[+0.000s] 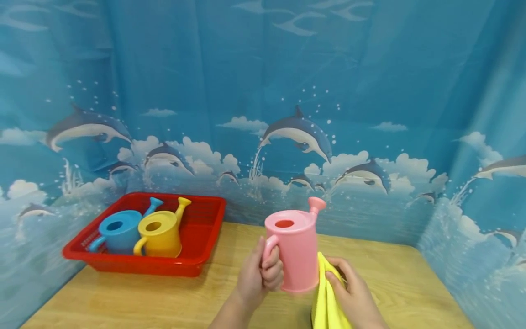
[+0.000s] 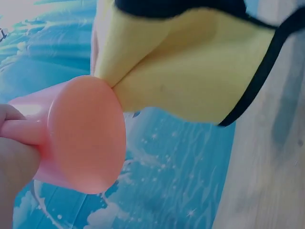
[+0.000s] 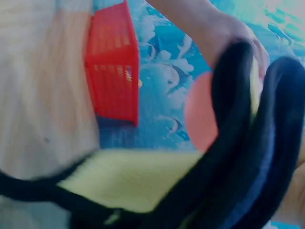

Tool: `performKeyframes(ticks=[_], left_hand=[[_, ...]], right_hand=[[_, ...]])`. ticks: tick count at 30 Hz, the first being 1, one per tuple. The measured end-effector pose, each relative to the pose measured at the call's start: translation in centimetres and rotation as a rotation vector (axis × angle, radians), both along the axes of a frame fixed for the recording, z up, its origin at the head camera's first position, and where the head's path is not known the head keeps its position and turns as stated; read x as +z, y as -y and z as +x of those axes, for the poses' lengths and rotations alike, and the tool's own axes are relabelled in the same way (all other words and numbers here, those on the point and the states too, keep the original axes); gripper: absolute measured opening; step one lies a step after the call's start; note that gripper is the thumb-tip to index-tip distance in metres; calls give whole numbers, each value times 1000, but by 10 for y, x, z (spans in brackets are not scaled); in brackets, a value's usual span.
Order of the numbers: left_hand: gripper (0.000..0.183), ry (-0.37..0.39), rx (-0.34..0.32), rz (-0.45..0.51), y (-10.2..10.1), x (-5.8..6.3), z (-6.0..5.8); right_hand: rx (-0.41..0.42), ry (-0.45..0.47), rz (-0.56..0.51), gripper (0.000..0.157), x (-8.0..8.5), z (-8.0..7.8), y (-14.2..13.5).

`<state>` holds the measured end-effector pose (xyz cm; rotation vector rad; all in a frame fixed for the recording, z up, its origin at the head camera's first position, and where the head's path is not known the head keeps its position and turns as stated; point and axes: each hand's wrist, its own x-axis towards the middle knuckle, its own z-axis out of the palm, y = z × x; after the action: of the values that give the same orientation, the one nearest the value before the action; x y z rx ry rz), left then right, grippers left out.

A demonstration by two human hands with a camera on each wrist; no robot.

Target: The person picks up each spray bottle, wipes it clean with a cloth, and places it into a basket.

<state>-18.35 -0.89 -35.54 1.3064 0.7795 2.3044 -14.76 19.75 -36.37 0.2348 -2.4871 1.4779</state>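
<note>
My left hand [image 1: 263,274] grips the handle of a pink watering can [image 1: 297,256], which is held upright above the table with its spout to the right. The can's flat round base [image 2: 88,136] faces the left wrist view. A yellow cloth [image 1: 326,297] with dark edging hangs from my right hand [image 1: 353,290], which pinches it in folds. The cloth's upper part is against the lower right side of the can. In the right wrist view, dark-edged folds of the cloth [image 3: 138,176] hide part of the can.
A red plastic basket [image 1: 213,228] stands at the table's back left. Inside it are a blue watering can [image 1: 123,235] and a yellow watering can [image 1: 164,235]. The wooden table [image 1: 156,299] ends at a blue dolphin-print curtain [image 1: 230,91] behind and at both sides.
</note>
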Motion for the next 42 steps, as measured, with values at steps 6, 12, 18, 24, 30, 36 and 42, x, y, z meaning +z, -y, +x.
performKeyframes(ticks=[6, 12, 18, 24, 30, 36, 42], left_hand=[[48, 34, 215, -114, 13, 9, -4], [50, -8, 599, -542, 15, 14, -1], [46, -254, 916, -849, 8, 14, 6], [47, -552, 1101, -1014, 2, 13, 14], [43, -993, 1432, -921, -2, 8, 16], [41, -1312, 1533, -958, -1, 7, 17], [39, -1487, 1419, -979, -8, 6, 25]], right_hand=[[181, 267, -190, 45, 16, 3, -29], [53, 87, -280, 42, 22, 4, -47], [-62, 81, -481, 45, 27, 2, -58], [-132, 49, -612, 50, 30, 3, -57], [-207, -28, -583, 45, 31, 8, -49], [-312, -125, -476, 38, 33, 11, -40], [-353, -409, -174, 32, 32, 15, -27]])
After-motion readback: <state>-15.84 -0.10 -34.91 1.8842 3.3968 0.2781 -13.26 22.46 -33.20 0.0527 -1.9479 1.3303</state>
